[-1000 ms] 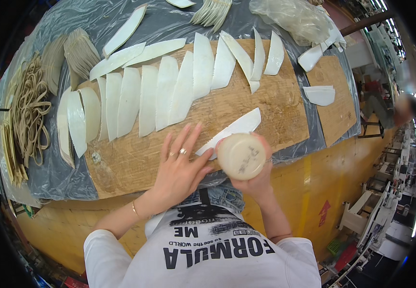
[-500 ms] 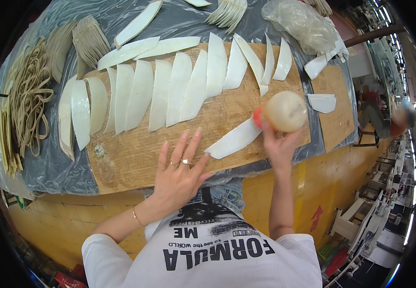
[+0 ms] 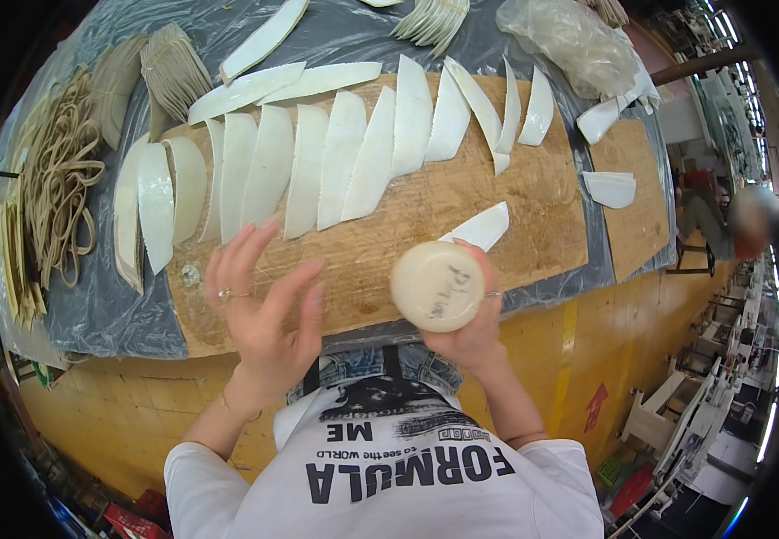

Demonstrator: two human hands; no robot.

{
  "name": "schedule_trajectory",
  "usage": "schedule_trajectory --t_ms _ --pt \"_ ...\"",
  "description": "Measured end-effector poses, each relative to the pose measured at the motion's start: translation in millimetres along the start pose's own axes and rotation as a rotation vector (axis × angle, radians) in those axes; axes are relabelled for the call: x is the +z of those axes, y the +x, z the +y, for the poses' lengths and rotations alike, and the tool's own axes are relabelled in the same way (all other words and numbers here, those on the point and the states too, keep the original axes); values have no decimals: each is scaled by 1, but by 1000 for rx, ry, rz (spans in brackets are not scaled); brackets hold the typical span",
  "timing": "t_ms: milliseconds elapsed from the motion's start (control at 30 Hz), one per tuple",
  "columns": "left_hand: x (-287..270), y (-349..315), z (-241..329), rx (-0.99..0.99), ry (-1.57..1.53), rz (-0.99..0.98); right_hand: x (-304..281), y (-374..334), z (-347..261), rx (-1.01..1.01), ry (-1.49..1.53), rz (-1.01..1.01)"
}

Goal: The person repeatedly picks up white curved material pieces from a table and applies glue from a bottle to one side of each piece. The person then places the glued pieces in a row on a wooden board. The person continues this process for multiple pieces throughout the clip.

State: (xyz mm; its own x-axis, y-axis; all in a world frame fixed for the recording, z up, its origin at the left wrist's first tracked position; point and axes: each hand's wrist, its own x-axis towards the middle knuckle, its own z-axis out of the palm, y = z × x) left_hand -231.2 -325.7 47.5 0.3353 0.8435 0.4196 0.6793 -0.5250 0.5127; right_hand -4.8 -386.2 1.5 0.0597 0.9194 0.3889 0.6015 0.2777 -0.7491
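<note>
My right hand (image 3: 484,310) grips a cream-coloured round bottle (image 3: 434,287), its base turned up toward me and its other end hidden. Partly under the bottle, a white curved flat piece (image 3: 488,225) lies on the brown board (image 3: 533,198). My left hand (image 3: 259,301) hovers over the board's near left part, fingers apart, with nothing in it. Beyond its fingertips runs a row of similar white curved pieces (image 3: 262,166), some overlapping, several with jagged edges and a wet-looking shine.
Grey plastic sheeting (image 3: 102,314) covers the table around the board. Beige cords (image 3: 52,180) and stacked beige strips (image 3: 174,72) lie at the left. A crumpled clear bag (image 3: 578,49) rests at the far right, near a smaller board (image 3: 627,234). A person (image 3: 753,220) is further off at right.
My right hand has brought the bottle left and nearer to me, off the white piece, where its red end was before. My left hand has lifted away leftward from that piece's tip.
</note>
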Motion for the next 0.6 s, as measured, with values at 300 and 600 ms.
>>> schedule_trajectory --t_ms 300,600 --pt "38 32 13 76 -168 -290 -53 43 60 100 -180 300" --pt "82 81 16 171 -225 -499 -32 36 34 115 -62 214"
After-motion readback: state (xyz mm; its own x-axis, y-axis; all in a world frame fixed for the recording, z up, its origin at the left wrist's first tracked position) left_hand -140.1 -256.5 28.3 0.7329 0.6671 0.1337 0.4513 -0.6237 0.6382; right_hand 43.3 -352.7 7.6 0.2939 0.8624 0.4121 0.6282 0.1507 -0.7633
